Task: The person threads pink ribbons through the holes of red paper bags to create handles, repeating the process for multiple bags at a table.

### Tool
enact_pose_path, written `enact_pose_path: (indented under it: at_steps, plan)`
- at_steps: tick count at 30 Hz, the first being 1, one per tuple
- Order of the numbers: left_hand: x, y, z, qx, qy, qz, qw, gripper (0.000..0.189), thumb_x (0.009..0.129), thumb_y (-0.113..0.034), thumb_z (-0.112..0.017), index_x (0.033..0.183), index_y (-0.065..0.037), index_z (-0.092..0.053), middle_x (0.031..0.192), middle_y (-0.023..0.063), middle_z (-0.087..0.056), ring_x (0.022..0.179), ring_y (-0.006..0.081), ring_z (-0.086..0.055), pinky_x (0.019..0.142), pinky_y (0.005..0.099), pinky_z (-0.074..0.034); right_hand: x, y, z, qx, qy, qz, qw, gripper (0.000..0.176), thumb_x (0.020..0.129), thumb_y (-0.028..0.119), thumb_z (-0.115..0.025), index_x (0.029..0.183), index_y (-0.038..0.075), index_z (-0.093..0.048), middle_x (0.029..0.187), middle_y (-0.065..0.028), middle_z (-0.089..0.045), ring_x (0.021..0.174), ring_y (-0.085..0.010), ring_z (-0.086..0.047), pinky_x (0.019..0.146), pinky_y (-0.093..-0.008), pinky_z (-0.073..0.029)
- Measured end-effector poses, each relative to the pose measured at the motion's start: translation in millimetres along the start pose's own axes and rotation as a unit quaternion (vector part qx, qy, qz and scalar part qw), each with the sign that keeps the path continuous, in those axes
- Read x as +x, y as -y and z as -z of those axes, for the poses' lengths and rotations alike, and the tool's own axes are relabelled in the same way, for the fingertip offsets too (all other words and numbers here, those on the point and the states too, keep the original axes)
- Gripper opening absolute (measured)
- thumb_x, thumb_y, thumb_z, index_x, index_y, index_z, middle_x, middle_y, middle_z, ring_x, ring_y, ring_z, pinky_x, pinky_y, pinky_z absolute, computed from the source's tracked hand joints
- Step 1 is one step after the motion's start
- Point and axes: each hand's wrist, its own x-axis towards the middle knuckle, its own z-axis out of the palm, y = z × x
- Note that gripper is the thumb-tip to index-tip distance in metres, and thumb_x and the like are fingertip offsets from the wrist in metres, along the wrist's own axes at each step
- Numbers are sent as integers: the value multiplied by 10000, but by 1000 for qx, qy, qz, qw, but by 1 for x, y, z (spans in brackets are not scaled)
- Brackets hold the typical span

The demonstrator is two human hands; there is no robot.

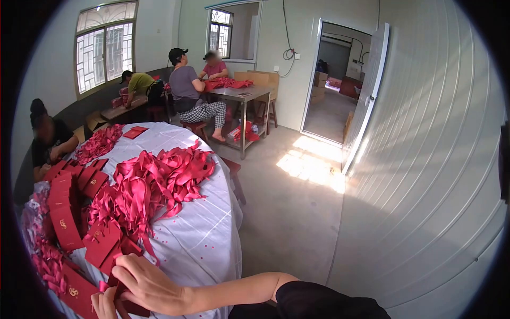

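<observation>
At the near edge of the round table, my right hand (151, 287) pinches a piece of red ribbon with bent fingers. My left hand (105, 304), only partly in view at the bottom, has its fingers closed by a short loop of the same ribbon (103, 286). Beneath both hands is a dark red card item (133, 307), largely covered by them. Just beyond lie flat red card packets (103, 244), some with a gold emblem. A large heap of loose red ribbons (154, 186) spreads over the white tablecloth (212, 234).
More red packets (65, 218) and ribbons in clear plastic (42, 234) line the left. A person in black (53, 141) sits across at the left. Other people work at a metal table (241, 94) behind. At the right are an open door (369, 98) and a ribbed wall.
</observation>
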Motion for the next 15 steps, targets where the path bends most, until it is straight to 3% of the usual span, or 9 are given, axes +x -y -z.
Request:
enact_pose_path:
  at_steps: [4,6,8,10,13,15]
  plan:
    - [-2,-5,3,15,34,6,999,200,863,21,-566,1060,14,-601,993,172,-633,887,327,-599,791,391,-486,6,-2,3,-40,29,55,997,317,669,207,-694,879,1,-574,995,-143,-483,961,-282,-447,799,-378,-378]
    - [-5,-5,-1,2,17,24,1000,225,865,23,-567,1090,22,-576,1017,177,-629,918,318,-611,806,380,-495,10,-4,5,1,86,52,995,189,647,160,-681,741,13,-608,920,-130,-508,940,-275,-446,784,-382,-365]
    - [-11,-1,-6,-36,19,79,996,310,872,31,-571,1173,33,-497,1071,195,-618,1000,283,-633,843,349,-518,15,-5,4,-26,117,73,990,128,658,131,-666,714,35,-603,886,-106,-507,915,-261,-446,769,-360,-362]
    - [-13,3,-10,-53,9,77,996,313,873,34,-572,1175,28,-489,1071,198,-619,1000,275,-636,836,345,-522,21,-8,0,-15,149,82,985,30,671,67,-613,669,53,-587,825,-89,-499,879,-243,-446,757,-349,-356]
    - [-14,0,-8,-55,4,90,994,317,872,39,-576,1172,20,-476,1078,202,-616,1007,268,-637,834,337,-524,25,-16,5,20,197,95,976,46,676,77,-605,645,48,-587,803,-100,-494,864,-246,-448,759,-362,-354]
    - [-14,-3,-8,-62,1,105,993,324,865,31,-594,1162,19,-467,1083,198,-611,993,283,-639,836,347,-515,38,-17,10,30,293,64,954,124,713,106,-601,630,14,-610,766,-129,-534,843,-277,-478,770,-381,-365]
